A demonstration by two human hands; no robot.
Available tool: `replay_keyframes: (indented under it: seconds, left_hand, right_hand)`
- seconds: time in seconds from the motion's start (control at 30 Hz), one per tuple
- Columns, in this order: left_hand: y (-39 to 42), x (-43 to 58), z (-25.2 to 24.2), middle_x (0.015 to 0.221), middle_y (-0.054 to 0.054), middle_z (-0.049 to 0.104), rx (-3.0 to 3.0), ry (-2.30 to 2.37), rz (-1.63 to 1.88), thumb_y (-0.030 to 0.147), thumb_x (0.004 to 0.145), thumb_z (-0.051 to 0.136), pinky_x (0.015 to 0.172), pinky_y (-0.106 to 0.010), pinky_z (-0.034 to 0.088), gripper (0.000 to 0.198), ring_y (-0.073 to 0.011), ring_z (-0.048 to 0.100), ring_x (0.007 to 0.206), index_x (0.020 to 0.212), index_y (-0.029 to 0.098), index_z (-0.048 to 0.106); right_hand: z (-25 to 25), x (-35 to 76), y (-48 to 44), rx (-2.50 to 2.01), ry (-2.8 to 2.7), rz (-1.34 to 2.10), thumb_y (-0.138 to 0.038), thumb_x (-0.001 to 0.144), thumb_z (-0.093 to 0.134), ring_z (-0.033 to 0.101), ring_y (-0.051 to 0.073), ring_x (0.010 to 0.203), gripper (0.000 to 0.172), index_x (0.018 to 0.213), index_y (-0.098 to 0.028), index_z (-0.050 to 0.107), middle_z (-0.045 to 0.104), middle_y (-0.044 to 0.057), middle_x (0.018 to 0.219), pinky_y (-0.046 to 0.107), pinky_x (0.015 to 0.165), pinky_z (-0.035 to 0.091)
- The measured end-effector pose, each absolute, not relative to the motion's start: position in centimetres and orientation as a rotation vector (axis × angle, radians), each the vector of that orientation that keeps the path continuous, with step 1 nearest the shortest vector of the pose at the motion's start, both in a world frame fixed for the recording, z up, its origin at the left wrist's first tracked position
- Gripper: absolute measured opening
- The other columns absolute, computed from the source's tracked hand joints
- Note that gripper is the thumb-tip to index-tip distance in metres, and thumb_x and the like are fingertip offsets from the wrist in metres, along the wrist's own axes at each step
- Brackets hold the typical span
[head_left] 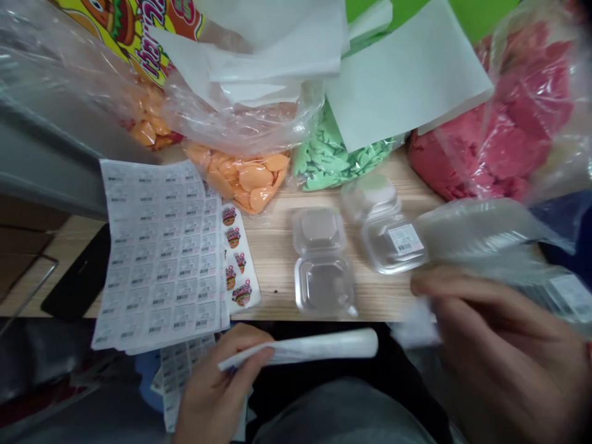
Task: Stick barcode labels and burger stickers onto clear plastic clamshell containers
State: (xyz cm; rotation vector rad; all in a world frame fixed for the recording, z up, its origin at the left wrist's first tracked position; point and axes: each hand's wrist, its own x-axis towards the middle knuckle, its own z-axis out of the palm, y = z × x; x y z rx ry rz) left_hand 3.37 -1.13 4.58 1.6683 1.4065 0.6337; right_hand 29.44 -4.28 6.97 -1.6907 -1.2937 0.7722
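Observation:
My left hand point(222, 376) pinches a white sheet point(324, 346), seen nearly edge-on and curled, in front of the table's near edge. Between the fingers of my right hand point(509, 351) is a small whitish label point(419, 324), smeared by motion. Beyond the hands, an open clear plastic clamshell container point(324, 283) lies on the wooden table. To its right is a second open clamshell point(393, 246) with a barcode label point(405, 239) on it. Near my right hand lie more clear containers point(481, 228), apparently nested in a stack.
Sheets of barcode labels point(161, 259) overlap a sheet of colourful stickers point(239, 265) at left, beside a black phone point(81, 274). Along the back stand plastic bags of orange pieces point(252, 182), green pieces point(328, 154) and red pieces point(499, 135). White paper point(407, 74) covers some.

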Motion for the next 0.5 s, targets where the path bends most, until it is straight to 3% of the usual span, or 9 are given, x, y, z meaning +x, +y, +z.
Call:
replay_keyframes:
  seconds: [0.03,0.13,0.2,0.3,0.5]
  left_hand:
    - [-1.3,3.6,4.4,0.076,0.004,0.068,1.781,1.301,0.614,0.019,0.081,0.062,0.068,-0.016,0.049,0.01,-0.012,0.063,0.072,0.076,0.026,0.067]
    - [-2.0,4.5,3.8,0.108,-0.004,0.065,2.126,1.066,0.548,0.014,0.083,0.061,0.09,-0.028,0.046,0.011,-0.0189,0.058,0.102,0.082,0.025,0.065]
    - [-2.3,5.2,3.4,0.126,-0.007,0.056,2.311,1.01,0.505,0.012,0.084,0.059,0.098,-0.034,0.042,0.012,-0.0229,0.048,0.118,0.082,0.023,0.064]
    - [-2.2,6.2,3.0,0.131,-0.006,0.055,2.419,0.996,0.514,0.013,0.087,0.054,0.099,-0.037,0.043,0.016,-0.0244,0.041,0.125,0.079,0.023,0.062]
    - [-1.0,6.9,2.8,0.129,-0.003,0.059,2.456,0.977,0.49,0.016,0.089,0.051,0.1,-0.038,0.043,0.02,-0.024,0.04,0.126,0.075,0.022,0.062]
  right_hand:
    - [6.6,29.3,-3.2,-1.732,-1.247,0.773,-0.034,0.088,0.056,0.063,0.016,0.077,0.015,0.099,-0.039,0.066,0.065,-0.002,0.085,0.03,0.071,0.053]
    - [5.1,28.5,-0.6,-1.662,-1.26,0.886,-0.022,0.082,0.063,0.06,0.012,0.07,0.047,0.127,-0.033,0.051,0.062,-0.004,0.076,0.027,0.073,0.051]
    - [4.3,27.8,0.3,-1.611,-1.27,0.987,-0.02,0.083,0.061,0.059,0.012,0.067,0.054,0.133,-0.029,0.042,0.059,-0.005,0.071,0.027,0.071,0.05]
    - [3.8,27.0,0.4,-1.608,-1.269,1.031,-0.019,0.084,0.059,0.058,0.012,0.067,0.052,0.132,-0.029,0.041,0.059,-0.005,0.071,0.028,0.07,0.049]
    - [3.6,26.5,0.2,-1.668,-1.357,0.979,-0.018,0.085,0.058,0.058,0.012,0.068,0.053,0.133,-0.029,0.039,0.06,-0.004,0.074,0.025,0.067,0.049]
